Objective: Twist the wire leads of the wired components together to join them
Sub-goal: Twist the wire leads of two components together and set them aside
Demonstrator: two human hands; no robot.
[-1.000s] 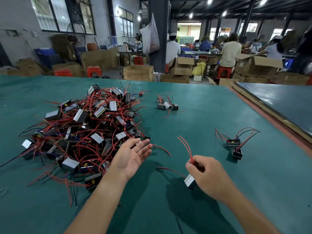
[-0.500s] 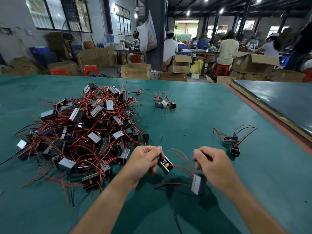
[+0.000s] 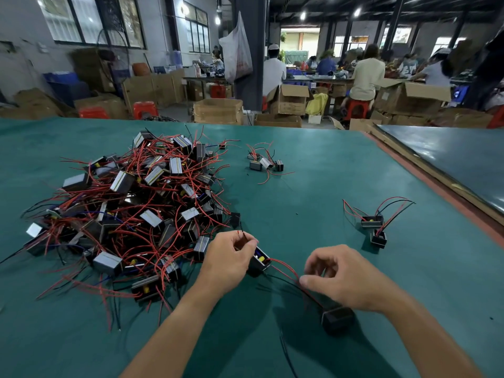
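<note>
Wire leads in thin red and black insulation (image 3: 286, 265) arc between the person's two hands, low over the near side of the green felt-covered table (image 3: 313, 186). The left hand (image 3: 229, 264) has its fingers curled round a small black block component with a yellow spot (image 3: 260, 261). Its thumb and forefinger pinch two short lead tips above that block. The right hand (image 3: 346, 279) pinches the wire leads between thumb and forefinger, its other fingers loosely bent. A second dark block component (image 3: 336, 319) sits under its wrist at the end of those leads. Whether it rests on the table or hangs just above it I cannot tell.

A second ago the left hand was spread flat over the big tangled pile of grey-faced block components with red leads (image 3: 131, 208). Half a second ago it had closed on one block, and now that block's lead tips are raised in its pinch. The right hand, then a fist round its leads, now reaches its thumb toward the left hand. Its block has dropped lower and turned its pale face away.

Open brown cardboard boxes (image 3: 289, 102) stand on the floor beyond the table; their contents cannot be made out. A white plastic bag (image 3: 237, 50) hangs bulging on the dark pillar (image 3: 257, 36), its contents hidden.
</note>
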